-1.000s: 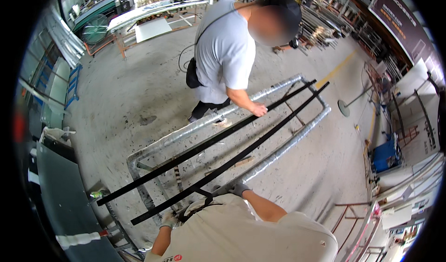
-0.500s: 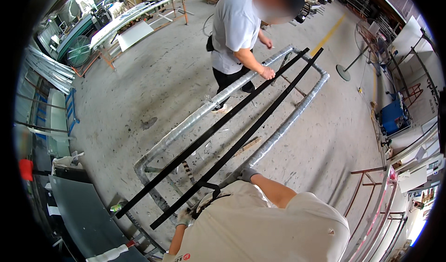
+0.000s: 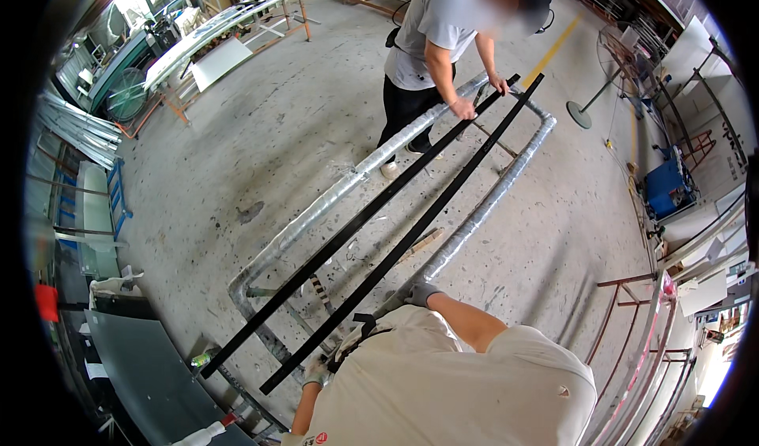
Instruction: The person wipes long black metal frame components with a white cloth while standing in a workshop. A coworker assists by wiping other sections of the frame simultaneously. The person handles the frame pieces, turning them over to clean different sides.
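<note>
Two long black bars (image 3: 348, 240) (image 3: 411, 235) lie side by side across a metal frame stand with wrapped, padded rails (image 3: 316, 206). My right hand (image 3: 421, 293), in a grey glove, is closed over the near padded rail. Close to my waist, beside the near end of the right bar, is my left hand (image 3: 316, 371) in a pale glove. A dark pouch or strap (image 3: 348, 349) at my waist is next to it, and its fingers are mostly hidden. Across the stand, a co-worker (image 3: 431, 39) has both hands (image 3: 465, 109) on the far part of the left bar.
A dark sheet panel (image 3: 150, 367) lies at the lower left. Back left stands a long worktable (image 3: 213, 39) near a green fan (image 3: 126, 98). Pale tubes (image 3: 79, 130) are stacked at the left. To the right are a pedestal fan base (image 3: 579, 115) and a rusty metal rack (image 3: 624, 304).
The co-worker has stepped right along the stand, and both their hands are now at the left bar. The black strap at my waist has dropped lower. My hands have hardly moved.
</note>
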Motion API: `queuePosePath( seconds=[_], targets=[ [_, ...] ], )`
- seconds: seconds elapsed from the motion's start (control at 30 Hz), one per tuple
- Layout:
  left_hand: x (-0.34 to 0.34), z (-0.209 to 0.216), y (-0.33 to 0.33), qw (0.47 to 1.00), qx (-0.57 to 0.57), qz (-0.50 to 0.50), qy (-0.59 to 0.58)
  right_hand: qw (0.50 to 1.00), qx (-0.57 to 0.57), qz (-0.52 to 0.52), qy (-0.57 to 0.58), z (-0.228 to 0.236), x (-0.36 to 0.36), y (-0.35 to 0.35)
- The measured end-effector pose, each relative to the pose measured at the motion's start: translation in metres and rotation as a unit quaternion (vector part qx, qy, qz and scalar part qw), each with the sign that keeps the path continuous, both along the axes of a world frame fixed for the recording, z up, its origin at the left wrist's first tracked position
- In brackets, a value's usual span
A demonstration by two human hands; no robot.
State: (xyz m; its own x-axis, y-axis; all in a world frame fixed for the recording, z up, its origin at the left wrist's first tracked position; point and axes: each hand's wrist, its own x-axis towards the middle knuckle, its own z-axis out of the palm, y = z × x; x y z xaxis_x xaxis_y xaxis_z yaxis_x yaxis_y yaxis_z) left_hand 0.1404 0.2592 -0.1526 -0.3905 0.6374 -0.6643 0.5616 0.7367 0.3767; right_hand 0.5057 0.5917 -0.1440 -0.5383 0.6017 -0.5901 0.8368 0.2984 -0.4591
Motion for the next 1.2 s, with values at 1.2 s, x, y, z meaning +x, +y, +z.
queuePosePath(
  seconds=[1.2],
  targets=[
    [-0.022,-0.074,-0.025,0.992,0.108,-0.069,-0.015,0.999,-0.031,-0.027,-0.016,0.002,0.004,-0.003]
  ],
)
